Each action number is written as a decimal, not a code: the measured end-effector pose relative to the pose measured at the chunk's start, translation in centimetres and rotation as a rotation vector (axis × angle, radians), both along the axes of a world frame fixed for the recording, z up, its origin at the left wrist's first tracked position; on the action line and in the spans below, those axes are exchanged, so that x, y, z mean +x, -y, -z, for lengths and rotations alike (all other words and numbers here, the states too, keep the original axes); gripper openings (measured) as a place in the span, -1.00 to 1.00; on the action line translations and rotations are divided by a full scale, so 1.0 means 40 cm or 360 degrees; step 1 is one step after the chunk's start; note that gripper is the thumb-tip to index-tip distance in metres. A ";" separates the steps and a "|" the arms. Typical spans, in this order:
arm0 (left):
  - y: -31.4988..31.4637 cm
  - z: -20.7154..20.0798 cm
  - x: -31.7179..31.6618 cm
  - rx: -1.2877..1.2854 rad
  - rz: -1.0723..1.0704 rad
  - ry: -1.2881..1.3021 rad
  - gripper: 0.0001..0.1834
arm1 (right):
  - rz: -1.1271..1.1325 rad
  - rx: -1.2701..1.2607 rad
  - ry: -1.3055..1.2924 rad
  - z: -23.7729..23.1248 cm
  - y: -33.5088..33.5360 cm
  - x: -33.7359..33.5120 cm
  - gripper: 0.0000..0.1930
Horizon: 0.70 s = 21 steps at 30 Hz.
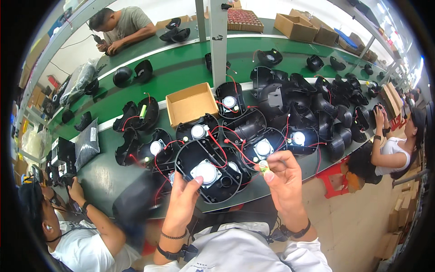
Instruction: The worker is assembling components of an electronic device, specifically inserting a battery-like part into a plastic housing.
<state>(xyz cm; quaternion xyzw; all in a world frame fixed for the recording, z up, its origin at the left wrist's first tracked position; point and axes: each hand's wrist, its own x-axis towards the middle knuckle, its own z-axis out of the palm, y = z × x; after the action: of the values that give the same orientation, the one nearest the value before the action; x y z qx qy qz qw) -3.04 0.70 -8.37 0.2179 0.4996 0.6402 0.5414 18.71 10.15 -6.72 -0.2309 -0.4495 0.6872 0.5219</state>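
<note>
The left grip (pixel 183 194) (a bare hand) holds a curved black plastic shell (pixel 210 189) by its near-left side, thumb against the white round-faced speaker (pixel 207 172) mounted inside. The right grip (pixel 286 183) pinches a small yellow-green cylinder (pixel 264 167) between thumb and fingers; a thin red wire (pixel 242 154) runs from the cylinder toward the shell. Further black shells (pixel 276 99) lie crowded on the dark green worktop (pixel 93 165). An open brown cardboard box (pixel 190 106) sits beside them. Beyond, a co-worker (pixel 132 28) in an olive T-shirt leans forward.
</note>
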 end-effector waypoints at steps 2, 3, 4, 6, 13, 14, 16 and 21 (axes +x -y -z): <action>-0.013 -0.002 0.001 0.0063 -0.0032 0.0021 -0.44 | -0.0007 -0.0031 0.0072 -0.024 0.006 -0.007 -0.66; -0.018 -0.006 0.002 0.0124 -0.0064 0.0043 -0.44 | 0.0010 0.0095 0.0116 -0.031 0.008 -0.013 -0.60; -0.023 -0.008 0.004 0.0099 -0.0054 0.0062 -0.43 | 0.0035 0.0222 0.0162 -0.036 0.010 -0.019 -0.55; -0.028 -0.014 0.007 0.0087 -0.0041 0.0143 -0.40 | 0.0043 0.0193 0.0117 -0.051 0.024 -0.031 -0.57; -0.049 -0.002 0.037 0.0248 -0.0170 -0.0139 -0.38 | 0.0254 0.0761 0.0226 -0.006 0.047 -0.047 -0.60; -0.050 -0.013 0.043 0.0294 -0.0192 -0.0258 -0.40 | 0.0325 0.0891 0.0293 -0.004 0.050 -0.046 -0.64; -0.053 -0.012 0.052 0.0334 -0.0235 -0.0381 -0.41 | 0.0373 0.0969 0.0349 0.011 0.054 -0.051 -0.66; -0.044 -0.011 0.060 0.0336 -0.0286 -0.0640 -0.38 | 0.0437 0.1305 0.0797 0.013 0.051 -0.045 -0.70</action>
<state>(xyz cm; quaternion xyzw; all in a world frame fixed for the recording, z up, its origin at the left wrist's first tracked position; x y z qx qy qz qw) -0.65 2.46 -7.94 0.3509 0.5451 0.6782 0.3461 16.92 8.11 -7.23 -0.2216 -0.7596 0.3023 0.5315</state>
